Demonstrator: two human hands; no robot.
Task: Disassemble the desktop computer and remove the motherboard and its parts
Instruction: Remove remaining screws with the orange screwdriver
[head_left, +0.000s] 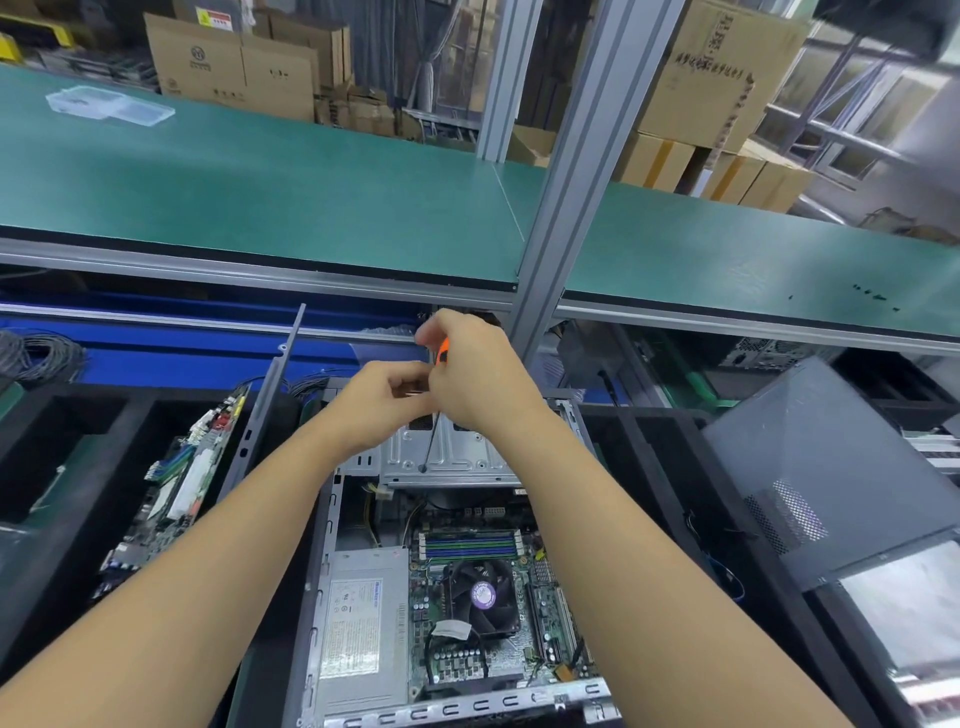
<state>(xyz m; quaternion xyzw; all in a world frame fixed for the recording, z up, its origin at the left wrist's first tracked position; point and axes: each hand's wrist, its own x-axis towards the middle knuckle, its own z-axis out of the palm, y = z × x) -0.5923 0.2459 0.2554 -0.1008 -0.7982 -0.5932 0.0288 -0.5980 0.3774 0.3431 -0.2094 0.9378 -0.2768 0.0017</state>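
One open desktop computer (457, 460), motherboard (423, 605) bare

The desktop computer (318, 571) was laid on its side with the cover off, its grey metal case open upward. The green motherboard (522, 642) was seen still seated inside, with a black cooling fan (483, 592) bearing a purple label at its middle and a row of blue and green memory slots (470, 545) just beyond it. A silver power supply (363, 623) was fitted along the left wall, and a bare metal drive cage (457, 460) was mounted across the far end.
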